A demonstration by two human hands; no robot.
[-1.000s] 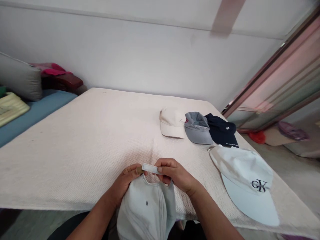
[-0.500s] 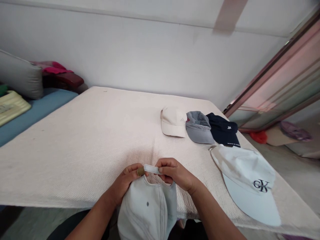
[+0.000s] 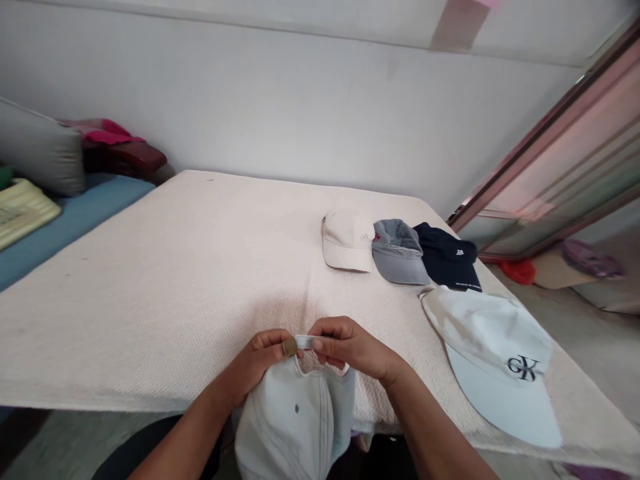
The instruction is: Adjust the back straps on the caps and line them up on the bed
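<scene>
A pale grey baseball cap (image 3: 285, 423) hangs at the table's near edge, its back opening turned up towards the table. My left hand (image 3: 263, 357) pinches the cap's back at a brass-coloured buckle (image 3: 290, 346). Between thumb and fingers, my right hand (image 3: 345, 343) grips the pale adjusting strap (image 3: 303, 342), which runs into the buckle. Part of the strap is hidden behind my right fingers. To the right lies a white cap with a dark monogram (image 3: 500, 360), apart from my hands.
A cream cap (image 3: 347, 237), a grey cap (image 3: 399, 250) and a navy cap (image 3: 445, 253) sit side by side towards the back right of the cloth-covered table (image 3: 175, 280). At left are a grey cushion (image 3: 43, 150) and a blue seat (image 3: 105, 200). A wall stands behind.
Less of the strap shows between my hands, and the buckle and left fingers have shifted slightly right. Both hands keep their hold; the other caps lie as before.
</scene>
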